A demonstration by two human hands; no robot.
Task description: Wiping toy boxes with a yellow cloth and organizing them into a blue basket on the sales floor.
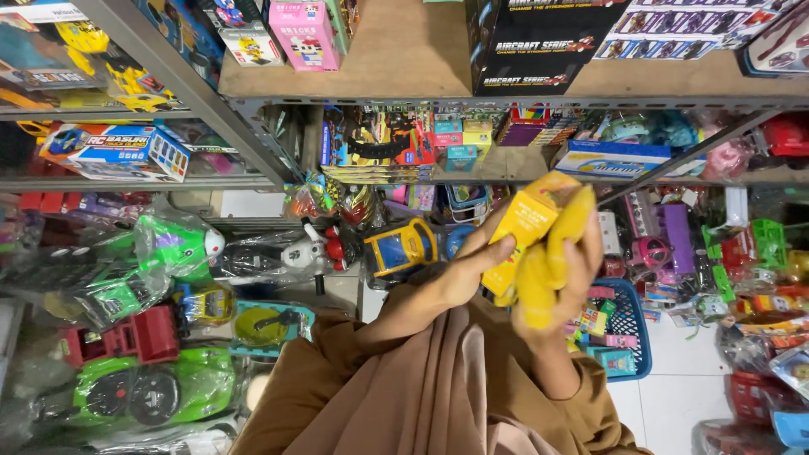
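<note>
I look down along toy shelves. My left hand (468, 268) grips a yellow box (527, 226) at its lower end, thumb on its front face. My right hand (571, 282) is closed around a yellow banana-shaped toy (552, 253) that lies against the box's right side. Both hands are raised in front of my chest, over my brown sleeves (421, 379). The box and the toy touch each other.
A wooden shelf (404, 59) above carries black boxes (531, 42) and a pink box (305, 34). Green toy vehicles in plastic wrap (152, 388) fill the left floor. A blue basket (628, 324) of small toys stands at the right, over white tiles (674, 396).
</note>
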